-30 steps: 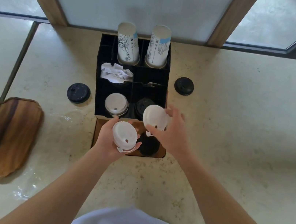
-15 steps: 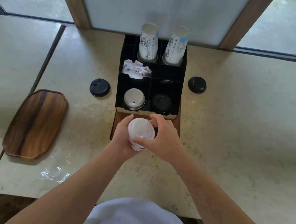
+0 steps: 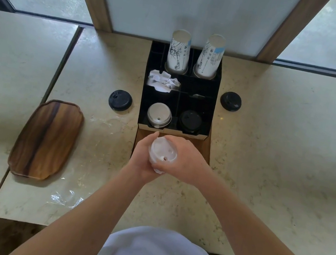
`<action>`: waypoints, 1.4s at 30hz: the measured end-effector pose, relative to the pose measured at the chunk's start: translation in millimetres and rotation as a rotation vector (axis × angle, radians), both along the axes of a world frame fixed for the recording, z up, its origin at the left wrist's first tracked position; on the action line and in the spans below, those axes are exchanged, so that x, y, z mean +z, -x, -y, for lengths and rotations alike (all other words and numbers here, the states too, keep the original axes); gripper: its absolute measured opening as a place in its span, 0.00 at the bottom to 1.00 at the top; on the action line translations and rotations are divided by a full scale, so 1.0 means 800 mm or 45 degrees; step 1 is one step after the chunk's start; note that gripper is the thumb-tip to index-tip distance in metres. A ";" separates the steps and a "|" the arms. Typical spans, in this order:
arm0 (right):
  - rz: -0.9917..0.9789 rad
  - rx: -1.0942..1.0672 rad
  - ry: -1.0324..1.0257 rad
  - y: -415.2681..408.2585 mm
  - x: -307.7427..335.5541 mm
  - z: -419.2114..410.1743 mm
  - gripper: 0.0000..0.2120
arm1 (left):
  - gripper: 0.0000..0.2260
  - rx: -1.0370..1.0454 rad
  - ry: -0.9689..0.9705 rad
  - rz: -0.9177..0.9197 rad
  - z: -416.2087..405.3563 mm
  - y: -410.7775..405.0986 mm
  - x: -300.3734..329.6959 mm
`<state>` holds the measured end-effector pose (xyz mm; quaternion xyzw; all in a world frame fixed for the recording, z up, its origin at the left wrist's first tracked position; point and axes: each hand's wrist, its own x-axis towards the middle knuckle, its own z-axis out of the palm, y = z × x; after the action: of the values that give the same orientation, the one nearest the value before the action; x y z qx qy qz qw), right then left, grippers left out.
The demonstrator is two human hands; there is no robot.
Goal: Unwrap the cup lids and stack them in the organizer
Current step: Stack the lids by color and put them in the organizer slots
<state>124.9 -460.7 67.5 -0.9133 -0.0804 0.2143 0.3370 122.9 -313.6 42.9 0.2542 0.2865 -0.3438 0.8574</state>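
Note:
Both hands hold a small stack of white cup lids (image 3: pixel 162 153) just in front of the black organizer (image 3: pixel 211 120). My left hand (image 3: pixel 142 156) cups the stack from the left and below, my right hand (image 3: pixel 185 162) grips it from the right. The organizer's front-left compartment holds white lids (image 3: pixel 159 115), its front-right compartment black lids (image 3: pixel 190 121). Crumpled white wrapping (image 3: pixel 163 81) lies in the middle-left compartment.
Two stacks of paper cups (image 3: pixel 178 51) (image 3: pixel 210 56) stand in the organizer's back row. Loose black lids lie on the counter at left (image 3: pixel 120 100) and right (image 3: pixel 230 101). A wooden tray (image 3: pixel 46 139) sits far left. Clear plastic film (image 3: pixel 65 198) lies near the front edge.
The two white lids, held apart one second ago, have been brought together into one stack between both hands. The camera view has also shifted.

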 end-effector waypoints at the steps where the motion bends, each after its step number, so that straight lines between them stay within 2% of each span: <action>1: -0.054 0.037 0.021 -0.006 0.000 -0.001 0.46 | 0.24 -0.016 -0.037 0.000 -0.001 -0.003 -0.002; 4: -0.148 0.111 0.108 -0.026 0.001 -0.006 0.48 | 0.22 -0.037 -0.050 -0.031 -0.004 -0.014 -0.006; 8: -0.102 0.208 0.155 -0.064 0.000 -0.020 0.48 | 0.25 0.054 0.032 -0.029 -0.015 -0.038 -0.013; 12: -0.041 0.142 0.206 -0.115 -0.015 -0.035 0.45 | 0.23 0.223 0.015 -0.099 -0.028 -0.058 -0.029; 15: 0.081 0.104 0.316 -0.149 -0.035 -0.052 0.43 | 0.16 0.375 -0.321 -0.148 -0.035 -0.066 -0.040; 17: 0.149 0.073 0.392 -0.165 -0.046 -0.063 0.41 | 0.09 0.371 -0.804 -0.083 -0.039 -0.068 -0.044; 20: 0.232 0.070 0.459 -0.179 -0.058 -0.078 0.40 | 0.05 0.242 -1.529 0.265 -0.056 -0.067 -0.046; 22: 0.299 0.095 0.511 -0.185 -0.064 -0.086 0.40 | 0.05 0.209 -1.806 0.447 -0.078 -0.076 -0.045; 25: 0.260 0.091 0.525 -0.191 -0.071 -0.094 0.41 | 0.08 0.161 -2.015 0.545 -0.122 -0.114 -0.042; 28: 0.160 0.083 0.512 -0.194 -0.076 -0.098 0.41 | 0.12 -0.083 -2.206 0.607 -0.157 -0.158 -0.046; 33: 0.074 0.054 0.504 -0.198 -0.079 -0.100 0.39 | 0.22 -0.520 -2.322 0.628 -0.183 -0.194 -0.072; 37: 0.031 0.043 0.516 -0.202 -0.080 -0.102 0.39 | 0.29 -0.731 -2.473 0.753 -0.181 -0.215 -0.087; 42: 0.031 0.057 0.536 -0.204 -0.082 -0.105 0.41 | 0.35 -0.939 -2.537 0.788 -0.176 -0.233 -0.101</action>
<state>288.2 -377.0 2.0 -0.9640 -0.0580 0.2229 0.1329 309.3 -172.5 -38.1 0.9754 0.1151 -0.1153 0.1483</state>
